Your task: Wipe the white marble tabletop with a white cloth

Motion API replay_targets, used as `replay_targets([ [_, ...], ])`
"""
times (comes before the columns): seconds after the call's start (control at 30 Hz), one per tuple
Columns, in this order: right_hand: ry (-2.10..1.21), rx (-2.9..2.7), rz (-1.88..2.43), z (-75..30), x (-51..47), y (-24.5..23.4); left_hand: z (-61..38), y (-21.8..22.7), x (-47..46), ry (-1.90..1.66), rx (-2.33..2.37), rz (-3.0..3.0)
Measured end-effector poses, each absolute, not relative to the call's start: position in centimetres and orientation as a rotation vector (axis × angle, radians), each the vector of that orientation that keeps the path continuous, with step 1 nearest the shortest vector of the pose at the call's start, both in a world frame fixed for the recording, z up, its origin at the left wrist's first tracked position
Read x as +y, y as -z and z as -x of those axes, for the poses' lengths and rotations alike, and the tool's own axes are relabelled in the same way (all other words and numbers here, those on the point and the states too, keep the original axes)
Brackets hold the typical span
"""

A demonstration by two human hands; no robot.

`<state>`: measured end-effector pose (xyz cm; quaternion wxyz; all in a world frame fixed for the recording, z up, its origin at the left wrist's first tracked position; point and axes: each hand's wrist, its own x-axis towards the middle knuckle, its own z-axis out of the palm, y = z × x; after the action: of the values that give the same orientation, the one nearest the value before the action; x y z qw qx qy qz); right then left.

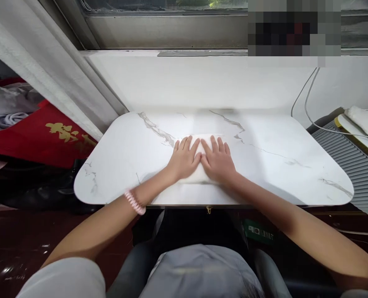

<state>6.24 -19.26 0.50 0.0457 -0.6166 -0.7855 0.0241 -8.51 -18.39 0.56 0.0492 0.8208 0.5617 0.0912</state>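
Note:
A folded white cloth (199,176), soft-looking and perhaps a towel, lies on the white marbled tabletop (280,145) near its front edge. My left hand (185,159) rests flat on the left part of the cloth with its fingers spread. On the right part lies my right hand (218,159), palm down, fingers also apart. The two thumbs meet or nearly meet at the middle. Much of the cloth is hidden beneath both hands. A pink coiled band (135,203) circles my left forearm near the wrist.
A grey-white curtain (47,54) hangs at the left, beside a red bag (41,136) with gold lettering. White cables (309,95) run down the wall at the right, above a grey ribbed surface (348,161). A window (165,29) is behind the table.

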Motion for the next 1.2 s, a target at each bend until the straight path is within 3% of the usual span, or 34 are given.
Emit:
replay_targets([
  [0.17, -0.009, -2.475, 1.704, -3.5, -26.5, -0.2, 12.1, -0.7, -26.4, -0.266, 1.756, -2.492],
  [0.33, -0.007, -2.513, 1.597, -0.6, -26.0, -0.4, 15.0, -0.6, -26.8, -0.264, 1.898, -2.405],
  [0.57, 0.043, -2.506, 1.586, 3.0, -17.8, -0.5, 18.1, 0.3, -18.0, -0.364, 1.904, -2.411],
  [0.87, -0.132, -2.37, 1.625, 5.2, -5.9, 0.1, 19.5, 0.2, -5.7, -0.437, 1.972, -2.288],
  [1.2, -0.019, -2.146, 1.715, 8.1, -0.5, 1.0, 22.1, 0.8, 2.5, -0.431, 1.795, -2.363],
])
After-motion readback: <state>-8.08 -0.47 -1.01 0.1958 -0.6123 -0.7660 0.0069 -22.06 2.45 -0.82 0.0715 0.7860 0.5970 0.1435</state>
